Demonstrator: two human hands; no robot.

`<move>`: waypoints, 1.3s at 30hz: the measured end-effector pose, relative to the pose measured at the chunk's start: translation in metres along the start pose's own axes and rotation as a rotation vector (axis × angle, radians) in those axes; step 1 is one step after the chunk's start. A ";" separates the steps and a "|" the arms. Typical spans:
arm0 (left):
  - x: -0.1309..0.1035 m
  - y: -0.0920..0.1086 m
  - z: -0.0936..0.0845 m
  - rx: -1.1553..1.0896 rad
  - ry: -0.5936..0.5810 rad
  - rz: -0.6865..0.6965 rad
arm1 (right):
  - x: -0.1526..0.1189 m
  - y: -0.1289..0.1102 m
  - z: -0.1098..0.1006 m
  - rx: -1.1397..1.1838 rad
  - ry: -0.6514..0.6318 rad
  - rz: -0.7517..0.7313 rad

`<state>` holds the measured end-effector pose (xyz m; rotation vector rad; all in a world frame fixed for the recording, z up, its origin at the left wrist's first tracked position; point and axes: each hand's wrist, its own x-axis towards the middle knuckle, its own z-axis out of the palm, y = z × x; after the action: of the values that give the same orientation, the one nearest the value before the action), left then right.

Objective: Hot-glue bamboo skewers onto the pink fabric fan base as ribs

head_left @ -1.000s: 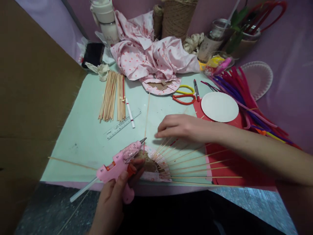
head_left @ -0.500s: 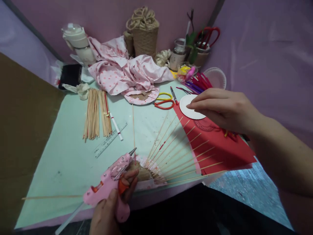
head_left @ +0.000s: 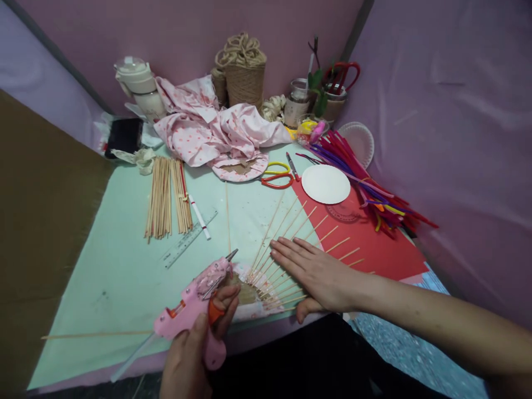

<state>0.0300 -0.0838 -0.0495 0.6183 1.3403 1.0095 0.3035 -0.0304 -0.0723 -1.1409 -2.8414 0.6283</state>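
Observation:
My left hand (head_left: 195, 343) is closed around the handle of a pink glue gun (head_left: 193, 310), its fingers by the orange trigger. The metal nozzle points up and right, and a clear glue stick (head_left: 133, 357) sticks out behind. My right hand (head_left: 318, 271) lies flat, fingers stretched out, across several thin wooden sticks (head_left: 286, 224) that fan out to the right. Their inner ends meet a round cardboard piece (head_left: 248, 293) edged with spotted fabric, partly hidden by my left hand. Single sticks also point up (head_left: 227, 216) and left (head_left: 100, 334).
Bundled sticks (head_left: 158, 199), a marker (head_left: 199, 217) and a clear ruler (head_left: 189, 241) lie left. Spotted cloth (head_left: 220, 133), scissors (head_left: 277, 180) and twine (head_left: 245, 77) are behind. A white disc (head_left: 326, 184) rests on red paper (head_left: 374, 249), near colourful pipe cleaners (head_left: 366, 177).
My right hand has come down and left from the white disc onto the fanned sticks. The disc now lies uncovered. My left hand still holds the glue gun, shifted slightly right in view.

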 end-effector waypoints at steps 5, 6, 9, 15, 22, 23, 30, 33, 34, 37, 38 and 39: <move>0.000 -0.008 -0.005 -0.130 0.003 -0.034 | 0.003 0.003 -0.015 -0.012 -0.002 -0.028; 0.000 -0.008 -0.006 -0.144 -0.009 -0.056 | 0.006 0.004 -0.021 -0.025 0.017 -0.039; 0.000 -0.007 -0.002 -0.146 -0.047 -0.091 | 0.023 0.018 -0.039 -0.058 0.121 -0.084; 0.001 -0.002 0.014 -0.187 -0.006 -0.044 | 0.070 0.055 -0.055 -0.033 0.211 -0.256; 0.000 -0.010 0.011 -0.181 -0.004 -0.045 | 0.087 0.057 -0.048 0.156 0.047 -0.503; -0.001 -0.010 0.011 -0.163 -0.002 -0.043 | 0.088 0.058 -0.047 0.165 0.046 -0.520; -0.004 -0.006 0.011 -0.098 0.041 -0.044 | 0.092 0.064 -0.040 0.145 0.086 -0.568; -0.005 -0.008 0.011 -0.104 0.051 -0.050 | 0.092 0.065 -0.040 0.151 0.086 -0.572; -0.005 -0.009 0.011 -0.114 0.057 -0.050 | 0.092 0.064 -0.041 0.152 0.083 -0.570; -0.006 -0.012 0.011 -0.127 0.077 -0.049 | 0.090 0.056 -0.046 0.134 0.099 -0.543; -0.006 -0.013 0.011 -0.115 0.083 -0.048 | 0.089 0.051 -0.048 0.122 0.108 -0.537; -0.006 -0.014 0.011 -0.099 0.085 -0.047 | 0.088 0.045 -0.049 0.107 0.112 -0.536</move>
<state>0.0446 -0.0933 -0.0562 0.4719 1.3644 1.0673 0.2762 0.0753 -0.0558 -0.3514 -2.7868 0.6365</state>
